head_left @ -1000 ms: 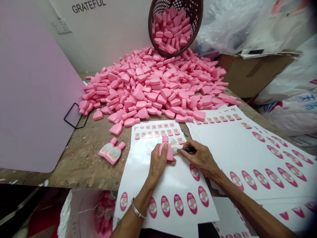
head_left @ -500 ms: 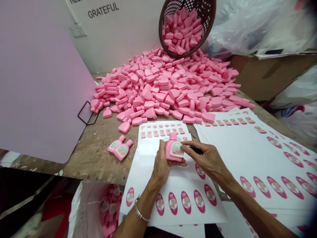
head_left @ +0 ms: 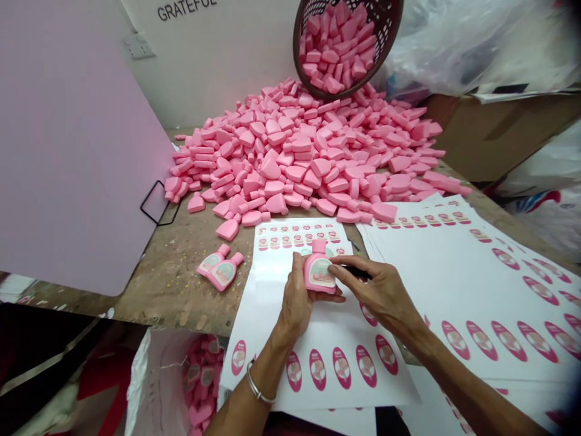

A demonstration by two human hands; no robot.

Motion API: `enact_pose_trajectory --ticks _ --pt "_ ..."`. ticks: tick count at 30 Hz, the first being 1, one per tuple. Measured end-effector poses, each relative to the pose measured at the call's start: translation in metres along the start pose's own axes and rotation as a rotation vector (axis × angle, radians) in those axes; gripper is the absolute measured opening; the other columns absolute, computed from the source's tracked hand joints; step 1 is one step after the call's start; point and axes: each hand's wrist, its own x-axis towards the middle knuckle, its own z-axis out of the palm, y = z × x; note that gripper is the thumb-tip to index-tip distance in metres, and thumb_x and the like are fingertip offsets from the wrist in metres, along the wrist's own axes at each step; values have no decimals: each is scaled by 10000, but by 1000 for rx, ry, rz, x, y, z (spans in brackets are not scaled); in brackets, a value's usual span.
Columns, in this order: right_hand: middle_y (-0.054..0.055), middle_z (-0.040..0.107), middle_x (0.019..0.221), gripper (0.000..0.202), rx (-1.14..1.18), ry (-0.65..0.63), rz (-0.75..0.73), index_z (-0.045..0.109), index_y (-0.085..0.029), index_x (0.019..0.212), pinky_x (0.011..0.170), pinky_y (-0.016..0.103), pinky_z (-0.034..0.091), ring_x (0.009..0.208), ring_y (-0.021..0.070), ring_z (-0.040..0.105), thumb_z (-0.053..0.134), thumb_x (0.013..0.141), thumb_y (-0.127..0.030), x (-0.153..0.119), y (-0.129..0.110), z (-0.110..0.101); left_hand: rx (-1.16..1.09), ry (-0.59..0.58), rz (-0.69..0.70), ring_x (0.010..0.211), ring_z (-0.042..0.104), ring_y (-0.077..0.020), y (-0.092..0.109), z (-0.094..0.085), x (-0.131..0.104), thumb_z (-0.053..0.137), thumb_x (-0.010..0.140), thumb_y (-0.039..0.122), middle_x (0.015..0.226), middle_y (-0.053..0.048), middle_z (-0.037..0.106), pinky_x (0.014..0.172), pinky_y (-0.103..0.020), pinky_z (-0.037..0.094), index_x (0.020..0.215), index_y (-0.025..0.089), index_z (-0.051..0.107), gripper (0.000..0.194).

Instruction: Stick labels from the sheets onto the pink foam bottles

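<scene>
My left hand (head_left: 297, 297) is wrapped round a small pink bottle (head_left: 318, 249), holding it upright with its front towards me. On that front sits a pale green and cream label (head_left: 320, 272). My right hand (head_left: 376, 287) is closed, thumb and index fingertip touching the label's right side. A slim black tool (head_left: 361, 272) shows within the right hand, mostly hidden by the fingers. Below both hands lies a white sticker sheet (head_left: 272, 315) with oval pink stickers along its lower edge. Two labelled pink bottles (head_left: 222, 272) lie on the table to the left.
A large heap of plain pink bottles (head_left: 295, 151) covers the table's back, beneath a tipped brown basket (head_left: 297, 54). More sticker sheets (head_left: 436, 272) lie right. An open white sack (head_left: 152, 375) holding bottles hangs below the table edge. A pink panel (head_left: 82, 151) stands left.
My right thumb and index finger have shifted slightly left over the label on the bottle. The view has tilted a little; the left hand keeps its hold.
</scene>
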Motion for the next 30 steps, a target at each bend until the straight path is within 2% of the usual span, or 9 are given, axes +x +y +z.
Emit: enact_pose_trajectory --ticks 6,11,15,18,20,21,24,27,30 --pt "59 712 906 282 -103 54 -153 701 -214 930 696 337 519 771 195 641 605 810 -450 -1 0 -1 19 -31 -19 746 660 -203 4 3 -3 416 855 617 835 -99 674 697 -362 573 1003 97 613 575" --pt "48 687 818 233 -319 132 -384 660 -201 1006 712 339 456 748 179 609 586 853 -361 -3 3 -4 43 -142 22 782 654 -182 10 4 -7 596 824 364 925 -73 646 712 -349 574 1016 145 556 294" --pt "64 674 796 248 -564 152 -540 628 -180 1083 720 354 394 749 192 593 515 899 -301 -7 1 -7 69 -165 12 764 646 -172 12 3 -9 624 790 272 939 -75 628 696 -350 578 1013 144 528 275" --pt "85 652 743 281 -699 256 -459 633 -168 1086 695 366 381 732 217 576 486 905 -324 -6 1 -11 56 -158 -1 736 628 -155 12 4 -10 620 784 278 954 -87 619 680 -349 581 1007 138 517 283" --pt "95 661 819 319 -570 279 -322 612 -179 1115 706 362 420 783 225 588 498 893 -378 -1 2 -13 44 -167 -9 721 609 -143 13 5 -12 615 786 284 936 -84 609 671 -347 583 1012 135 513 289" --pt "94 666 902 359 -448 241 -250 590 -193 1143 719 357 449 825 224 599 530 868 -416 2 2 -12 39 -180 -17 717 601 -139 13 5 -13 620 783 282 911 -74 600 666 -345 583 1017 135 513 296" --pt "80 645 1082 527 -101 22 -57 554 -227 1187 758 338 513 922 218 620 642 751 -509 13 2 -7 60 -231 -47 723 589 -137 12 5 -18 663 747 230 832 -35 569 667 -337 582 1053 143 522 348" --pt "97 646 1071 551 22 -22 94 572 -210 1155 762 342 532 968 241 625 653 717 -534 17 3 2 76 -225 -65 731 590 -140 13 6 -23 692 722 197 821 -26 566 669 -329 579 1079 148 532 394" --pt "102 615 1165 609 62 -88 108 526 -240 1207 770 340 544 1033 257 619 702 677 -485 7 4 10 52 -169 -60 709 598 -143 16 5 -24 629 799 310 828 -41 586 663 -317 569 1059 141 537 323"
